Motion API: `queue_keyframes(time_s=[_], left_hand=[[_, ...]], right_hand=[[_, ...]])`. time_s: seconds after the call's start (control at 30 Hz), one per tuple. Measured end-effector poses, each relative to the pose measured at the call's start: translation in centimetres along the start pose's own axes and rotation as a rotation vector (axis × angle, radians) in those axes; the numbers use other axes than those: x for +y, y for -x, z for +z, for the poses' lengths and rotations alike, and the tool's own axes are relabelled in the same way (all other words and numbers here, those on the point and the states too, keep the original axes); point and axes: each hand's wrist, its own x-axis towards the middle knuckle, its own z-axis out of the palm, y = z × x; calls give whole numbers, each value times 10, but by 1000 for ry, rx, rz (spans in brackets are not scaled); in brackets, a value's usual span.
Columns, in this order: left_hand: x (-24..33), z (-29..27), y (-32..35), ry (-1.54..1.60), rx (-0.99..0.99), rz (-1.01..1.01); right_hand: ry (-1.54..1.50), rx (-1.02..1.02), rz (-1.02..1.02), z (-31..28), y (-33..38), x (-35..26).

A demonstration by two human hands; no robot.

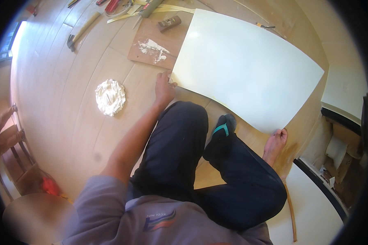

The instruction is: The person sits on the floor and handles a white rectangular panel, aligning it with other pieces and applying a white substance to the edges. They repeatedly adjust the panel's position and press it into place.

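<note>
A large white sheet (249,65), flat and stiff-looking, stretches out in front of my knees. My left hand (165,89) has its fingers closed on the sheet's near left corner. At the near right corner, my right hand (277,142) pinches the edge between thumb and fingers. Partly covered by the sheet's left side is a brown board (137,51) smeared with white paste (153,48). A small dark brown bottle (169,23) lies on that board.
A white crumpled round cloth-like bundle (110,98) lies on the wood-look floor (65,130). Beyond it are a hammer (82,32), a grey tube (150,7) and thin strips. My sandalled foot (225,125) is close to the sheet. White panels with dark edges (315,210) stand right.
</note>
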Motion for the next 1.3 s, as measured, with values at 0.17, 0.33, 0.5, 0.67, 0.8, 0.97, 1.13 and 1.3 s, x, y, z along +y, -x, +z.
queue_keyframes(time_s=[0.17,0.33,0.5,0.67,0.8,0.97,1.13,1.3], left_hand=[[-16,5,-21,-78,-9,248],[-7,1,-97,-16,-110,225],[48,4,-129,60,-279,51],[56,10,-117,360,-205,-144],[49,15,-133,381,-159,-216],[69,3,-121,551,-247,-197],[58,-3,-111,970,-308,-167],[65,-16,-109,766,-277,-78]], right_hand=[[-37,-82,-56,1,13,-13],[-56,-159,-64,24,14,-19],[-46,-99,-82,-2,20,-9],[-74,-25,-52,-7,7,3],[-32,117,5,-9,-3,15],[64,245,31,-11,-6,14],[36,282,73,-23,-7,23],[2,309,137,-22,-3,25]])
